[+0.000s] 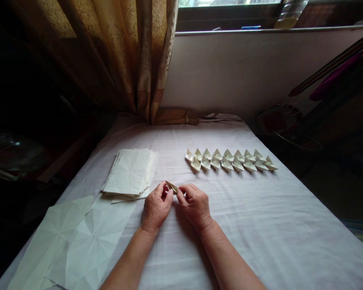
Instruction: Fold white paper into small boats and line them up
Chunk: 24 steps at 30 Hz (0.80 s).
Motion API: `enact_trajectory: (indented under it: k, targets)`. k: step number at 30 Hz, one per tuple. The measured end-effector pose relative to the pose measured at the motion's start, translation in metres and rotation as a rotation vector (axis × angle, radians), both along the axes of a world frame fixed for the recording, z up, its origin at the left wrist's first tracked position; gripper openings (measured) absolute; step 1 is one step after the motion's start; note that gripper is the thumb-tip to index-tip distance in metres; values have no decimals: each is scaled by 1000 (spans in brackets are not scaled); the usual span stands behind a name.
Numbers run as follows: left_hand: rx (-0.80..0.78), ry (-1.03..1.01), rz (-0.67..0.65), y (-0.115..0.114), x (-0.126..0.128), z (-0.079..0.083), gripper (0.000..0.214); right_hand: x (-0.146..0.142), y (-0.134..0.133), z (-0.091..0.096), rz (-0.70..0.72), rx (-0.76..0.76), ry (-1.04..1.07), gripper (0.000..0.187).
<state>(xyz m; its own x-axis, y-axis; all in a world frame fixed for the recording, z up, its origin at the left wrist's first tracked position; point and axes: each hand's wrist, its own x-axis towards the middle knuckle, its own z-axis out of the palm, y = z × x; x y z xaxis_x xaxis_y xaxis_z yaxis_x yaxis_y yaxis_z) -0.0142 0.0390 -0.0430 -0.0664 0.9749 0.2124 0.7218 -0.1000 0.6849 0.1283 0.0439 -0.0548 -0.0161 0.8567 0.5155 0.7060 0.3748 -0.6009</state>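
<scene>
Just below the frame's centre, the left hand [155,207] and right hand [195,203] pinch a small cream folded paper piece [172,187] between them. Each grip is closed narrowly on one end, just above the white-clothed counter [260,225]. The piece looks featherlight, thin and easily crushed, so is best held lightly by its creased edges. A stack of creased white paper squares [130,171] lies to the left, a row of folded paper shapes [231,161] to the upper right.

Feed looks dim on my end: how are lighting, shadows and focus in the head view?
Head view: window daylight lights the white cloth; the left side past the curtain is nearly black; soft shadow lies under the right hand; the folded paper pinched with the left hand looks sharp.
</scene>
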Motion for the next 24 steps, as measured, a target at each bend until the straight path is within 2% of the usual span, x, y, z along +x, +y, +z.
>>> enact_trajectory:
  k: [3, 9, 13, 19, 24]
  targets:
    - [-44, 23, 15, 4, -1, -3, 29, -1, 2, -1, 26, -36, 2, 17]
    - [-31, 65, -27, 3, 0, -6, 31, -2, 5, -1, 26, -125, 1, 19]
    - [-71, 123, -51, 2, 1, 0, 33, -2, 4, 1, 39, -168, 53, 23]
    - [-236, 146, -58, 2, 4, 13, 50, -4, 2, 6, 29, -292, 115, 16]
    - [-294, 135, -48, 3, 3, 14, 56, -5, 1, 6, 13, -302, 78, 16]
